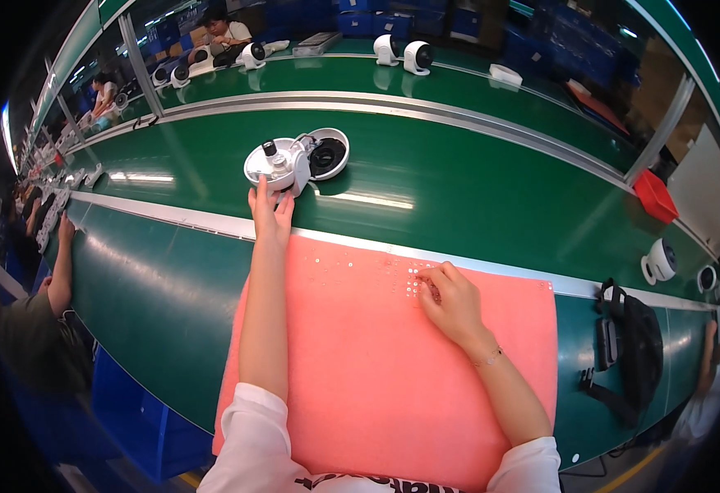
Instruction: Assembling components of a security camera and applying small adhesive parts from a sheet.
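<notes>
My left hand [271, 215] reaches far forward and grips the near edge of an opened white camera housing [276, 164] on the green belt. One half of the housing shows a clear part with a black top. The other half, a round shell with a black inside [329, 156], lies tilted beside it, joined by what looks like a cable. On the pink mat [368, 370], my right hand [452, 300] has its fingers drawn together at a cluster of small clear round pieces [412, 279]. Whatever is between those fingertips is hidden.
White cameras [416, 57] stand on the far green line, beyond a metal rail. At the right are a red bin [655, 196], another white camera [660, 260] and a black bag [641, 345]. A co-worker's arm [62, 267] reaches over the bench at the left.
</notes>
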Available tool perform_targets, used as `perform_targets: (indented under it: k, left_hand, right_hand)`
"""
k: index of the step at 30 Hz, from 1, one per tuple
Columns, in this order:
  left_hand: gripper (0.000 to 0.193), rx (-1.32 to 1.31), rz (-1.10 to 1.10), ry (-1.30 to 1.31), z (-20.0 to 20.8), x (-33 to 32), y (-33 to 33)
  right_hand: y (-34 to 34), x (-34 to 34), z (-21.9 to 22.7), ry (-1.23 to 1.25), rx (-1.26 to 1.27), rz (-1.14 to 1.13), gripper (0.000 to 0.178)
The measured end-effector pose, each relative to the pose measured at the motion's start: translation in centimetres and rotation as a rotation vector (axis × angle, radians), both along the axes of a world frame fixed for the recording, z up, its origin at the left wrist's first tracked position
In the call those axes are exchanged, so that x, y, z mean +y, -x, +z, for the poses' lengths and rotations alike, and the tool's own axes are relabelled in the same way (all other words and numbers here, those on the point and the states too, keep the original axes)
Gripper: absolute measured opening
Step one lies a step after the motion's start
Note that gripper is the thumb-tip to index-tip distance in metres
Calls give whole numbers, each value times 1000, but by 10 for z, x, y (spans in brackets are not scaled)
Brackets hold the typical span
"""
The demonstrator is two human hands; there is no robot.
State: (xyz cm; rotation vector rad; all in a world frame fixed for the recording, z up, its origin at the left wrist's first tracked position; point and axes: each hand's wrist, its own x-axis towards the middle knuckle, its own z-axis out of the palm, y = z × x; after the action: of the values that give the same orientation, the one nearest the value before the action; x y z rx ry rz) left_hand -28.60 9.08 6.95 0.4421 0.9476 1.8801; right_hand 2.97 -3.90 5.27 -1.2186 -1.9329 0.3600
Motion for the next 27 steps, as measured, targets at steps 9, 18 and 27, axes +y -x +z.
perform_targets:
  k: [9, 18, 27]
  left_hand:
    - [65, 215, 42, -27, 8, 2, -7]
    - [64, 398, -97, 118, 66, -39, -40]
    - [59, 463, -313, 172, 74, -51, -84]
  right_hand:
    - [1, 4, -1, -5, -4, 33, 20]
    - [-5, 2, 39, -164, 54, -53, 68]
    - [-24, -20, 54, -348, -205, -92, 44]
